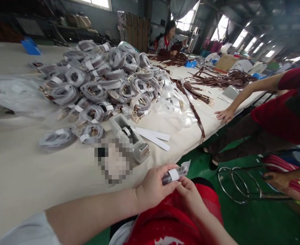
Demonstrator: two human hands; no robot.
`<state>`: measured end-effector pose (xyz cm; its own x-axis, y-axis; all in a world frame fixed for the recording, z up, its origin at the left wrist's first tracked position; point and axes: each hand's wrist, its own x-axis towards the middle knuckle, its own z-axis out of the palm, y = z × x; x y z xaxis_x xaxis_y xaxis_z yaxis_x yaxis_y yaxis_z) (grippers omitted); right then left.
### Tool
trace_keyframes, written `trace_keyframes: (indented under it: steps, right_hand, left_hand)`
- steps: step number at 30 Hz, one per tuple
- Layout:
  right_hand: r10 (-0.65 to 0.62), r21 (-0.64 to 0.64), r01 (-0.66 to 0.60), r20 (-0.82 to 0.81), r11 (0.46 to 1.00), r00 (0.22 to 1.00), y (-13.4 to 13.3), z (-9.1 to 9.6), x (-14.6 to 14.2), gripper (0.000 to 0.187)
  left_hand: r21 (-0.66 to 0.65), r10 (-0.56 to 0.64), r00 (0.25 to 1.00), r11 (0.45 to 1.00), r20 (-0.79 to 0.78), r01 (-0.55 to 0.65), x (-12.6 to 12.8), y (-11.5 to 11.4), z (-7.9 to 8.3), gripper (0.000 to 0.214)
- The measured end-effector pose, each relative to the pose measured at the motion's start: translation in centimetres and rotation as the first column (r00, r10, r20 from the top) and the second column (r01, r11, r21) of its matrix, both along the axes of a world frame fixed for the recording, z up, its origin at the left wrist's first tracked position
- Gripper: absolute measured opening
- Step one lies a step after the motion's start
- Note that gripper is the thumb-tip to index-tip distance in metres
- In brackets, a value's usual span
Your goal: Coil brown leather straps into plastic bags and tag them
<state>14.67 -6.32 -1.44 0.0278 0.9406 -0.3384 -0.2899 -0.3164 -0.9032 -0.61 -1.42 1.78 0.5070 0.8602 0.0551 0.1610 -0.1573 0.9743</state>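
Above my lap, my left hand (153, 186) is closed around a wrapped strap coil (166, 178), grey-brown under clear plastic with a white paper band (173, 174) across it. The fingers of my right hand (190, 196) pinch at the coil's lower edge, close to my left fingertips; part of their grip is hidden. A loose end of plastic (186, 166) sticks out at the coil's right. On the table before my hands stands a grey tape dispenser (129, 137). Two white paper strips (153, 137) lie beside it.
A large heap of wrapped strap coils (101, 81) covers the table (17, 177). Brown leather straps (197, 117) lie farther right, one reaching the table edge. A co-worker's hand (225, 116) rests there. A metal-framed stool (239, 185) stands right; another person sits at the back.
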Motion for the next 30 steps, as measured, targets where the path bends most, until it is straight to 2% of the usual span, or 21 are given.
trace_keyframes:
  steps: [6, 9, 13, 15, 18, 22, 24, 26, 28, 30]
  right_hand:
    - [-0.032, 0.039, 0.028, 0.079, 0.999, 0.996, -0.6, 0.8, -0.7, 0.026]
    - [-0.072, 0.051, 0.065, 0.152, 0.997, 0.986, -0.8, 0.6, -0.6, 0.024]
    - [-0.174, 0.098, 0.152, 0.28, 0.983, 0.944, -0.7, -0.2, -0.1, 0.021]
    - [-0.185, 0.129, 0.149, 0.341, 0.98, 0.922, -0.5, -0.4, 0.1, 0.023]
    - [-0.122, 0.139, 0.07, 0.417, 0.988, 0.901, -0.2, 0.1, 0.5, 0.024]
    - [-0.022, 0.124, -0.047, 0.501, 0.991, 0.865, -0.5, 1.9, 1.4, 0.029]
    - [-0.084, 0.184, -0.028, 0.572, 0.983, 0.816, -1.1, 2.9, 1.9, 0.022]
    - [-0.178, 0.303, -0.045, 0.665, 0.952, 0.725, -1.6, 3.6, 2.2, 0.011]
    - [-0.219, 0.397, -0.136, 0.725, 0.908, 0.653, -2.1, 3.7, 2.1, 0.026]
    - [-0.197, 0.413, -0.189, 0.727, 0.891, 0.658, -2.3, 3.5, 1.8, 0.031]
  left_hand:
    - [0.238, -0.017, 1.0, 0.971, 0.021, 0.012, -0.1, -0.7, 0.9, 0.043]
    - [0.283, -0.032, 0.999, 0.959, 0.021, 0.025, -0.1, -0.9, 0.9, 0.044]
    - [0.25, -0.066, 0.997, 0.967, 0.03, 0.057, -0.1, -1.5, 0.8, 0.046]
    - [0.232, -0.093, 0.994, 0.969, 0.049, 0.079, -0.1, -1.6, 0.9, 0.045]
    - [0.174, -0.104, 0.993, 0.98, 0.062, 0.092, 0.0, -1.0, 0.9, 0.044]
    - [0.002, 0.054, 0.998, 0.999, 0.012, -0.054, 0.3, 0.5, 0.5, 0.045]
    - [-0.033, 0.115, 0.993, 0.993, -0.006, -0.115, 0.4, 1.0, 0.2, 0.046]
    - [-0.027, 0.124, 0.992, 0.992, -0.013, -0.124, 0.5, 1.1, -0.1, 0.046]
    - [-0.016, 0.107, 0.994, 0.994, -0.022, -0.107, 0.5, 1.0, -0.3, 0.047]
    - [-0.001, 0.091, 0.995, 0.996, -0.04, -0.091, 0.5, 0.7, -0.4, 0.047]
